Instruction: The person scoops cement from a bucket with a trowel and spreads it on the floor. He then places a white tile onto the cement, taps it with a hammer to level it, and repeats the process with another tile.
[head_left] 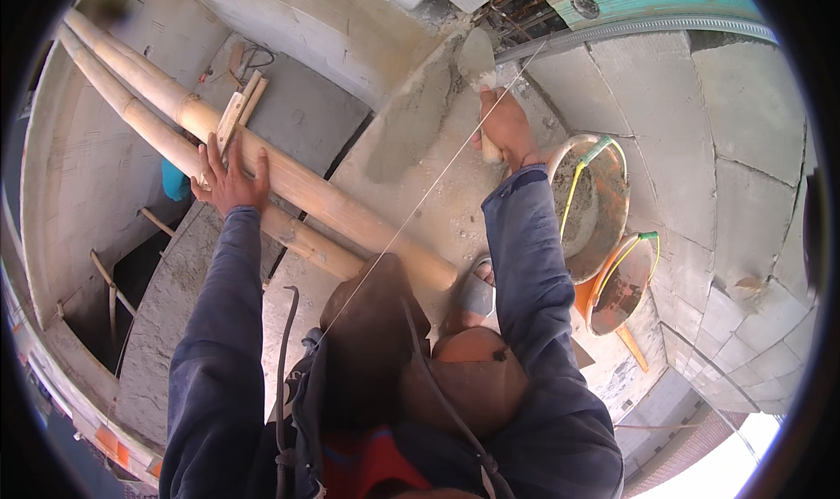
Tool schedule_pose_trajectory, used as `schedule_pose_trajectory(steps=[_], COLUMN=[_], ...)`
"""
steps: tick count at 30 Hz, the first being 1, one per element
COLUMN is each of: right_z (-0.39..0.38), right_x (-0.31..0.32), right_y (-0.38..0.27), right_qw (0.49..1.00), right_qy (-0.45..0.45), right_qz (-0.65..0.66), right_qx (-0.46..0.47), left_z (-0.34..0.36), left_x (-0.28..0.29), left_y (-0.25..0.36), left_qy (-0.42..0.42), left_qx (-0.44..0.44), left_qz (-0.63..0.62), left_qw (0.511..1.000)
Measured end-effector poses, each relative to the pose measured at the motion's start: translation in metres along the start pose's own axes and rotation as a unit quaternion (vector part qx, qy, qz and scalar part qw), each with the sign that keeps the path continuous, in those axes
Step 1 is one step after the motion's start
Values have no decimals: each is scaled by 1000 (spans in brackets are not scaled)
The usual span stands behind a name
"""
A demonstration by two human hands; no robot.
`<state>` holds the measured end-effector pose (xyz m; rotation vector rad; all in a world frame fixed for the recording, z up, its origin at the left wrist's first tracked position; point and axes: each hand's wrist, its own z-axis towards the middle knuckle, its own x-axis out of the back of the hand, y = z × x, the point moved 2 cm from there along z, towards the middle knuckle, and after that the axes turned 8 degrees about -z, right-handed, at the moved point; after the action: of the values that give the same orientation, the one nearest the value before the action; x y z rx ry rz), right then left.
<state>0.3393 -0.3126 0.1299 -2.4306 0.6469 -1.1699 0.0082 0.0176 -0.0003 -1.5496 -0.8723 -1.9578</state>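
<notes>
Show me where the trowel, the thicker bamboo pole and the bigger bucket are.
Trowel (477, 55): head view, on its blade.
Thicker bamboo pole (325, 192): head view, partway along its shaft.
Bigger bucket (614, 203): head view, on its inner wall.

Grey trowel (477, 55) at spread mortar (407, 136), side-by-side bamboo poles (350, 213)

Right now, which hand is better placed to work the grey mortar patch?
Likely the right hand: it grips the trowel near the mortar patch; the left hand lies on the bamboo poles.
</notes>
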Motion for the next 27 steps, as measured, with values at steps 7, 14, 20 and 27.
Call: schedule_pose_trajectory(steps=[7, 14, 20, 27], right_z=[4, -61, -102, -131], right_x=[1, -39, -55, -76], right_y=[-1, 40, 70, 84], right_qw=[984, 975, 954, 931], right_qy=[-115, -134, -188, -233], right_qz=[-137, -177, -224, -247], right_qx=[-10, 26, 68, 134], left_z=[-1, -2, -2, 0], left_x=[1, 3, -2, -6], left_y=[1, -1, 1, -2], left_qy=[3, -9, 30, 28], left_qx=[-3, 14, -5, -6], left_qz=[-15, -11, -28, -5], left_qw=[1000, 1000, 999, 1000])
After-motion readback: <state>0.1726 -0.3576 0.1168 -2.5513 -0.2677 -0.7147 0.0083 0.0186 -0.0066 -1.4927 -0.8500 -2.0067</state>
